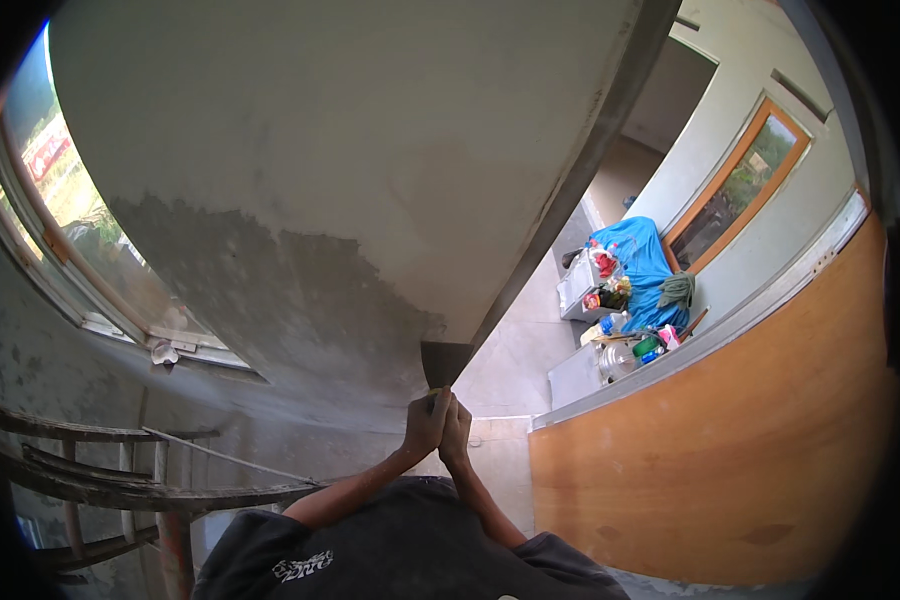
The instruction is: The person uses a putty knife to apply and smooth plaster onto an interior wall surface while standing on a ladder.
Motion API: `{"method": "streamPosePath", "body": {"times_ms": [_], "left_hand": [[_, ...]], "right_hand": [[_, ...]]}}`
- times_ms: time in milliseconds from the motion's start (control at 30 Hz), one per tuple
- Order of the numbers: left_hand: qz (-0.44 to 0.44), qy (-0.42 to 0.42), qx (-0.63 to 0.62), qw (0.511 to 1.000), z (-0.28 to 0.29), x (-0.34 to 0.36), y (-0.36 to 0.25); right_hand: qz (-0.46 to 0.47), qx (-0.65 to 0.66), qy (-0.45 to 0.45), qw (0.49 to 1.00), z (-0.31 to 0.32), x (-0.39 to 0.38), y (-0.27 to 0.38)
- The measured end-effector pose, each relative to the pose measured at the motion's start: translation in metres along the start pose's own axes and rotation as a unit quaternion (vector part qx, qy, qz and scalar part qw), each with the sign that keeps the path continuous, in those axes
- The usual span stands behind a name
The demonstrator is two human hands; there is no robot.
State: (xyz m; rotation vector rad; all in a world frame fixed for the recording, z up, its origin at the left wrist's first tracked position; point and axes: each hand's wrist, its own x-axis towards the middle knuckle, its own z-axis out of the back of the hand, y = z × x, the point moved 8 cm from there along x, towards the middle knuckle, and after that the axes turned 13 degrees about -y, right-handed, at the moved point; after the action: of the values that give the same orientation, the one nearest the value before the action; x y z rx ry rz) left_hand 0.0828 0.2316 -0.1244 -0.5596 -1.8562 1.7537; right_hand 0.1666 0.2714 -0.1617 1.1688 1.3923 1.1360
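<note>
Gripping one putty knife (444,364), both hands, left (425,423) and right (457,431), close around its handle; its long axis runs upright, blade up against the grey wall (300,150) beside the corner edge (560,215), open floor (515,350) rightward.

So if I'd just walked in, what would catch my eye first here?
Probably the big wall filling the upper left, pale on top and darker grey lower down. At its lower edge both hands, left hand and right hand, close together on the handle of a wide flat scraper blade pressed to the wall. Then the orange-brown wooden door at right, and a bright blue cloth over clutter beyond.
</note>
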Motion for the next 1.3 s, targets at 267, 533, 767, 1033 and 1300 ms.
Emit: {"method": "streamPosePath", "body": {"times_ms": [267,533,767,1033,1300], "left_hand": [[0.026,0.006,0.005,1.000,0.006,-0.010,-0.008],[0.023,0.032,0.053,0.998,0.004,0.003,-0.004],[0.015,0.022,0.034,0.999,0.005,-0.004,-0.007],[0.018,0.002,0.017,1.000,0.005,-0.004,-0.013],[0.011,0.002,0.028,1.000,0.003,-0.002,-0.010]], "right_hand": [[-0.018,0.013,-0.023,0.999,0.007,-0.017,0.007],[0.001,-0.010,-0.004,1.000,-0.006,-0.005,0.007],[-0.033,0.011,-0.015,0.999,0.001,-0.013,0.002],[-0.029,0.012,-0.027,0.999,0.004,-0.010,-0.004],[-0.021,0.001,-0.028,0.999,0.001,-0.007,0.006]]}}
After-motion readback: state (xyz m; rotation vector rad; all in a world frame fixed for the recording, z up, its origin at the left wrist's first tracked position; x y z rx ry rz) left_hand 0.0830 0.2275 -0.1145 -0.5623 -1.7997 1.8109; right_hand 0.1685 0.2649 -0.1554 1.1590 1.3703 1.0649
